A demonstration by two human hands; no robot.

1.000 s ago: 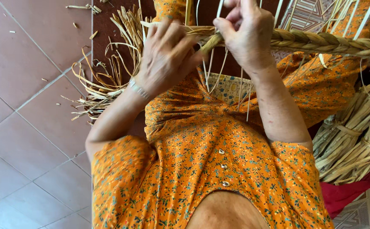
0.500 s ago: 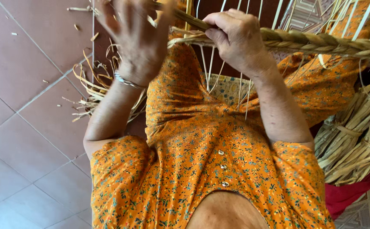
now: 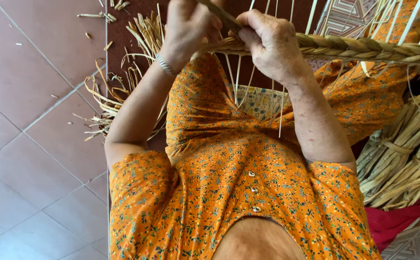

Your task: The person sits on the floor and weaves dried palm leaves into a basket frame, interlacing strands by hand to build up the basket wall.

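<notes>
While I watch from the head camera, my left hand pinches a flat strand between thumb and fingers, close against the working end of the braided rope. My right hand is curled shut around that same end, fingers pressed together over the plait, which runs off to the right across my lap. Loose strands hang down from the braid over my orange dress.

What worries me is the grip at the junction: if the right hand slackens, I judge the last crossings could loosen and the plait open up. The pinched strand looks dry and stiff, so a sharp fold might crack it. The hanging strands lie close together and could tangle or be caught into the wrong crossing. Bundles of dried leaves sit at my right, and scraps lie on the tiled floor at my left.
</notes>
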